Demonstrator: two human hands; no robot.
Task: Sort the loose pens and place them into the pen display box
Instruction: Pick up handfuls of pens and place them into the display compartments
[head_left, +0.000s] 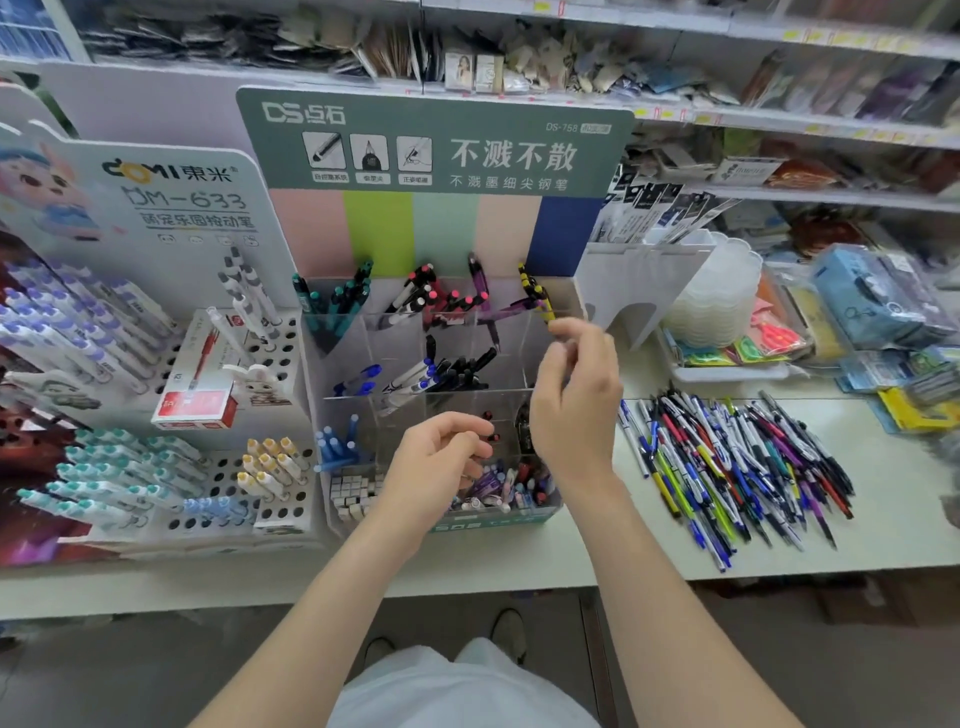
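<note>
- Presently: right hand (576, 400) pinching yellow pen (535, 290) at pen display box (314, 374), upper centre; left hand (441, 462) curled, contents indeterminable.
- Risk: leaning pen slipping among purple pens (480, 283).

What I can count here
I count my two hands, the left hand (441, 462) and the right hand (576, 400); one pen display box (488, 522), whose back card (498, 117) bears five colour stripes (447, 234) and three little pictures (369, 153); one heap of loose pens (737, 462), far too many and too tangled for me to number; one red and white carton (200, 400); one stack of clear trays (717, 301); and my two shoes (509, 629) down below
</note>
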